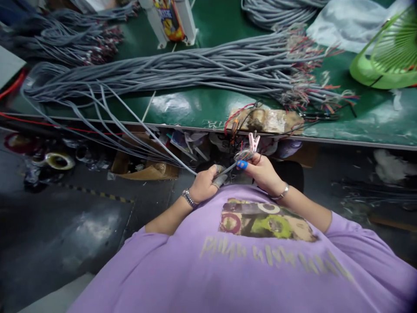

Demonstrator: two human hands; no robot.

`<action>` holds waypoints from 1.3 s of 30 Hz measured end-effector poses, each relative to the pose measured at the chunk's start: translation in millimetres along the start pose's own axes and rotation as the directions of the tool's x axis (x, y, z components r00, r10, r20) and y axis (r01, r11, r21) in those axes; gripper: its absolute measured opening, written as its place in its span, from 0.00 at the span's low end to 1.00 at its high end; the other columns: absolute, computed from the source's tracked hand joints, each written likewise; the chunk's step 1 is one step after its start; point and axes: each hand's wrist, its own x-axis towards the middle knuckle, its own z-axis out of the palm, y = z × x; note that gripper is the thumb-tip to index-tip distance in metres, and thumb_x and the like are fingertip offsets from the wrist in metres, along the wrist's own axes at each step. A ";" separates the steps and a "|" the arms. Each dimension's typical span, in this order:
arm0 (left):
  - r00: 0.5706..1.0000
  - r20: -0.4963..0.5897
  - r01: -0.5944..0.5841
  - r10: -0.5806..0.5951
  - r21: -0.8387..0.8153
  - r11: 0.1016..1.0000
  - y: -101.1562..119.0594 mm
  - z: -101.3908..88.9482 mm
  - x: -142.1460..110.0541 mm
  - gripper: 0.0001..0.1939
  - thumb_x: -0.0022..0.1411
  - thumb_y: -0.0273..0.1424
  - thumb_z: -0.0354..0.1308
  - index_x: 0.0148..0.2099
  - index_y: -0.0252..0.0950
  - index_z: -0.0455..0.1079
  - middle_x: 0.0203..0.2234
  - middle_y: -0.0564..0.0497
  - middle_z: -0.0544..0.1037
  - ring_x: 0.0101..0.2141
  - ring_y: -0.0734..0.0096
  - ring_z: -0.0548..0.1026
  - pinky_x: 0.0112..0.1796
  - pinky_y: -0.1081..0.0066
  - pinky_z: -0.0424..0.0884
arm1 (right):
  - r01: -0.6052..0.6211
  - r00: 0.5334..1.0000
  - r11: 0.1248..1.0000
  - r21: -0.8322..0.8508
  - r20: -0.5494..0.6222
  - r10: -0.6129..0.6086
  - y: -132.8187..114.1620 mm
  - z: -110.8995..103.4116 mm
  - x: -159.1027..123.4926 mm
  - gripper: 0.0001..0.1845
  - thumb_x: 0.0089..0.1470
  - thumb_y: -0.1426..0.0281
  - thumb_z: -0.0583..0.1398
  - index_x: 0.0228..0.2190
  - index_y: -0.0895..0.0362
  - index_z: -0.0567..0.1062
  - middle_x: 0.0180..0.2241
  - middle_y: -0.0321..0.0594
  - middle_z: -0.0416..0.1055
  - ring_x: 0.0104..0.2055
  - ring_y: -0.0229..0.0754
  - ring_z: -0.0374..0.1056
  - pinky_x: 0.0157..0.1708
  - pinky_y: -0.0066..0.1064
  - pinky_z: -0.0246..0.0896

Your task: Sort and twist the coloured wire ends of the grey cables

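Held cable: we have one grey cable [230, 168], round and smooth-jacketed, stretched between our two hands in front of the shirt, just off the bench edge; one end fans into a tuft of fine wires [243, 154].
Left hand: our left hand [203, 182] has its fingers clamped on the cable's jacket; grey covers [220, 180] sheathe some fingertips, and one metal-link bracelet [188, 198] circles the wrist.
Right hand: our right hand [265, 174] pinches the cable close to the wires, thumb and fingers together; one blue wrap [241, 164] covers the thumb, and one shiny band [282, 192] rings the wrist.
Pink peg: one clip with two splayed prongs, the peg [253, 141], stands just above the wires.
Main bundle: one long sheaf of grey cables [182, 69], too many for us to count, looped at the left and frayed into red, white and blue strands at the right.
Other bundles: we see at least two more coils of cable, one at the upper left [65, 39], one at the top [280, 12].
Bench: glossy green bench [202, 104], one stained brown board [276, 121] at its edge.
Fan: one ribbed, lime-green plastic fan [366, 71] beside crumpled white sheeting [345, 26].
Floor: one open cardboard box [150, 171] and one yellowish ring-shaped roll [60, 161].
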 end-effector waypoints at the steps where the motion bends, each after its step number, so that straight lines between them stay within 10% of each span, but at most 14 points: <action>1: 1.000 0.007 -0.004 0.005 -0.068 0.998 2.7 4.2 4.8 0.13 0.62 0.35 0.58 0.48 0.38 0.68 0.34 0.49 0.82 0.33 0.68 0.79 0.34 0.71 0.71 | -0.001 1.000 1.000 -0.002 -0.004 0.001 1.1 -1.4 -0.5 0.15 0.37 0.65 0.75 0.27 0.57 0.79 0.22 0.33 0.70 0.29 0.35 0.65 0.29 0.26 0.62; 5: 0.996 0.034 0.085 -0.077 -0.408 0.909 14.9 20.0 24.9 0.18 0.61 0.40 0.60 0.49 0.36 0.66 0.31 0.50 0.80 0.28 0.73 0.77 0.30 0.74 0.73 | 0.011 1.000 1.000 -0.021 -0.022 -0.012 5.3 -8.7 -1.9 0.15 0.35 0.65 0.75 0.26 0.57 0.79 0.24 0.34 0.73 0.29 0.35 0.66 0.30 0.27 0.64; 14: 0.968 0.078 0.220 -0.238 -0.721 0.657 18.9 27.6 28.7 0.24 0.56 0.51 0.63 0.39 0.36 0.63 0.19 0.59 0.72 0.17 0.82 0.68 0.20 0.80 0.67 | -0.156 0.987 0.979 0.132 0.059 0.150 10.2 -7.8 1.2 0.18 0.35 0.63 0.74 0.27 0.59 0.78 0.21 0.34 0.72 0.16 0.26 0.48 0.15 0.23 0.36; 30: 0.962 0.092 0.231 -0.257 -0.776 0.587 17.6 25.2 22.4 0.25 0.54 0.50 0.65 0.38 0.36 0.61 0.20 0.58 0.75 0.17 0.81 0.71 0.20 0.80 0.68 | -0.133 0.990 0.983 0.128 0.057 0.127 15.2 -3.0 2.1 0.19 0.34 0.65 0.75 0.29 0.58 0.76 0.18 0.29 0.63 0.17 0.26 0.45 0.16 0.24 0.35; 39: 0.970 0.084 0.204 -0.227 -0.788 0.580 17.1 27.9 19.7 0.25 0.54 0.50 0.66 0.39 0.36 0.62 0.21 0.58 0.75 0.18 0.81 0.71 0.22 0.80 0.69 | -0.353 0.935 0.926 0.134 0.092 0.343 9.0 1.2 8.1 0.17 0.36 0.67 0.70 0.21 0.57 0.66 0.15 0.25 0.54 0.15 0.24 0.42 0.14 0.21 0.32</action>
